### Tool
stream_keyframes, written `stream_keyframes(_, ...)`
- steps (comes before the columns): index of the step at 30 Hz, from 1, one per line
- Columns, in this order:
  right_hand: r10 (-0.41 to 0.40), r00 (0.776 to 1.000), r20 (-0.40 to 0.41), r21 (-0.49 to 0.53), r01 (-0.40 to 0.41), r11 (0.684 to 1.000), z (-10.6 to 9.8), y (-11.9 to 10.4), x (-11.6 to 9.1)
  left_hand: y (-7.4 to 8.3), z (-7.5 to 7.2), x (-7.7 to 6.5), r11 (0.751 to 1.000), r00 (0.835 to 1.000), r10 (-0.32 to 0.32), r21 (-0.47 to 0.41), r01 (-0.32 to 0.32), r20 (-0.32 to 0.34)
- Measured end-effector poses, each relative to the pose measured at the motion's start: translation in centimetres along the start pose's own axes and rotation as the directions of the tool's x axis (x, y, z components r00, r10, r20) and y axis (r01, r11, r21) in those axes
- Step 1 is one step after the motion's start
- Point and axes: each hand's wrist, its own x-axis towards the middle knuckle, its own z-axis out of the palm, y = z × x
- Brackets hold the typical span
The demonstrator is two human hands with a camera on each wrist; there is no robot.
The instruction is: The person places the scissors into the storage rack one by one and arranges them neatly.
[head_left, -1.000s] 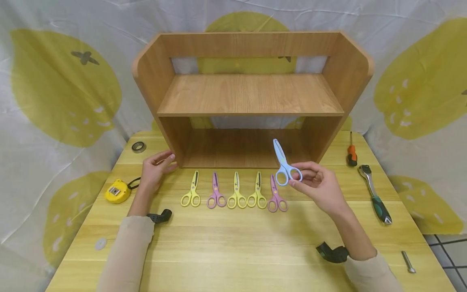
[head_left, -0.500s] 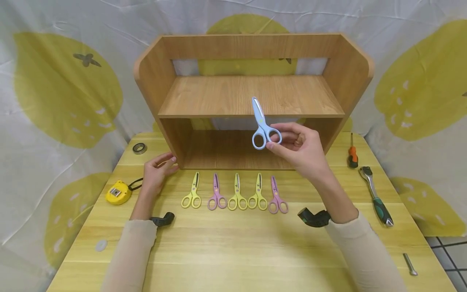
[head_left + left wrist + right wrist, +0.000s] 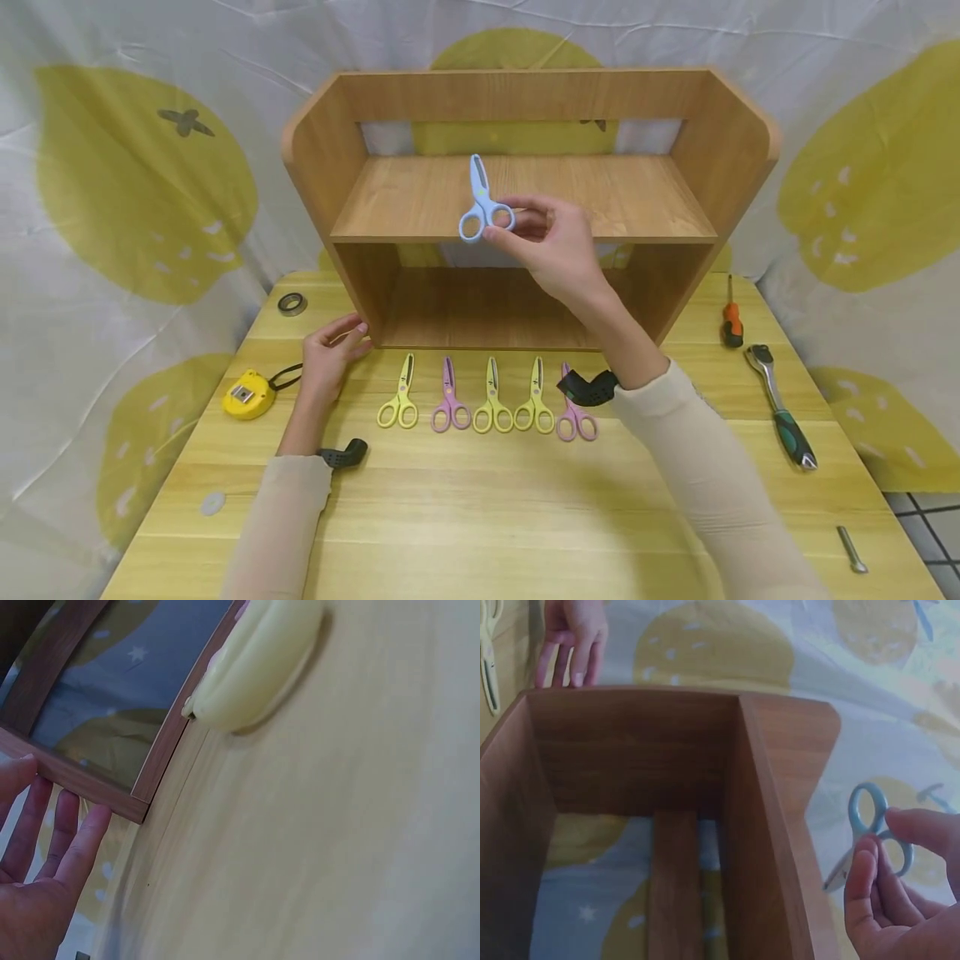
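Note:
My right hand pinches a pair of light blue scissors by one finger ring, blades pointing up and away. In the head view the scissors overlap the upper board of a two-tier wooden shelf. The right wrist view shows thumb and fingertips on the ring of the blue scissors. My left hand touches the shelf's lower left side; in the left wrist view its fairly straight fingers meet the wooden edge. Yellow scissors and pink scissors lie in a row before the shelf.
On the table's left are a bearing ring, a yellow tape measure and a pale washer. An orange screwdriver, a green-handled ratchet and a bolt lie on the right. A lemon-print curtain hangs behind.
The right hand has carried the blue scissors up and to the left, from near the table to in front of the upper board. The left hand has stayed at the shelf's side.

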Motion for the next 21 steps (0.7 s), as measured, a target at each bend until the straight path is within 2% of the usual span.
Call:
stream_keyframes(6, 0.027, 0.999, 0.042, -0.029, -0.026, 0.999, 2.7, -0.6, 3.0, 0.0, 0.0, 0.0, 1.000, 1.000, 0.004, 0.002, -0.004, -0.011)
stream_keyframes(11, 0.063, 0.995, 0.073, -0.088, -0.056, 0.995, 5.0, -0.3, 5.1, -0.1, 0.1, -0.1, 1.000, 1.000, 0.020, 0.003, -0.020, -0.019)
stream_keyframes(21, 0.096, 0.990, 0.105, -0.174, -0.077, 0.982, 9.1, -0.1, 7.5, -0.4, 0.3, -0.2, 0.999, 0.999, 0.031, 0.007, -0.031, -0.030)
